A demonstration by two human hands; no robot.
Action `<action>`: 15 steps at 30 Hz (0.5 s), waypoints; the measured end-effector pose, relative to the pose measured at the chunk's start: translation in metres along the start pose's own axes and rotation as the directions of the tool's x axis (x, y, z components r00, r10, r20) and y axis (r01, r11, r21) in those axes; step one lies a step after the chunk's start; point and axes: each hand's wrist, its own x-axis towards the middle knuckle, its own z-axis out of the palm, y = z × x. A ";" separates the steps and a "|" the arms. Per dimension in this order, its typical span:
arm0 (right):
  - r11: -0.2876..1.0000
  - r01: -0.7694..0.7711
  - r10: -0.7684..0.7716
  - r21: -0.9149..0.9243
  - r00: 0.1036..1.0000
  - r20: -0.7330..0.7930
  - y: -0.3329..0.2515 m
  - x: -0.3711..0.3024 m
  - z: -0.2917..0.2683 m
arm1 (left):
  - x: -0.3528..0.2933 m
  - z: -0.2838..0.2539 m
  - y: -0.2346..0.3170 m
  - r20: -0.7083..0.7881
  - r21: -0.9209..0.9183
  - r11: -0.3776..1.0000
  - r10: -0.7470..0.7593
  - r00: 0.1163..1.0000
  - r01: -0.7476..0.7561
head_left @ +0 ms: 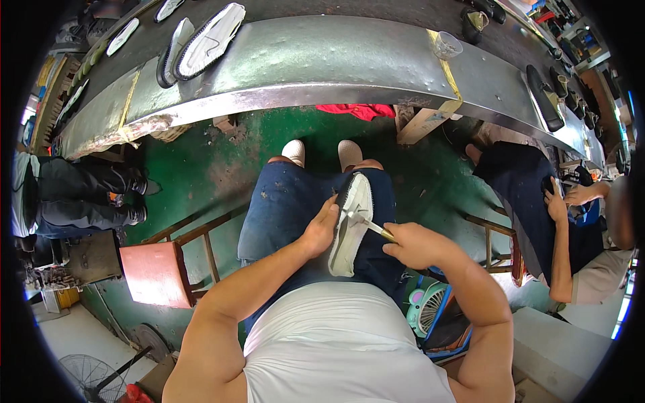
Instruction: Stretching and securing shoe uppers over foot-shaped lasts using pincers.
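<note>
I can't see most of the fingers of my left hand, because they go out of sight along the side of the shoe. The head of the hammer-like tool is small and pale against the shoe's pale face, so I can't make out its shape, nor whether it touches the shoe or sits just above it. My right hand covers the handle's end. The far edge of the counter is cut off above, and the red cloth below its near edge is partly hidden by it.

My left hand is closed against the shoe's left side, holding it over the lap of my blue shorts, dark toe pointing toward the counter's near edge. My right hand is curled tight round the handle, which slants in from the shoe's right side, its head over the middle of the pale face. On the counter, two pale shoes lie by the near edge, left of middle, and a clear cup stands toward the right end.
</note>
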 end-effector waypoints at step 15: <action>0.920 -0.192 0.227 0.341 0.972 -0.065 -0.006 0.033 0.076 | 0.004 -0.013 0.011 -0.036 -0.309 0.946 -0.117 0.993 0.100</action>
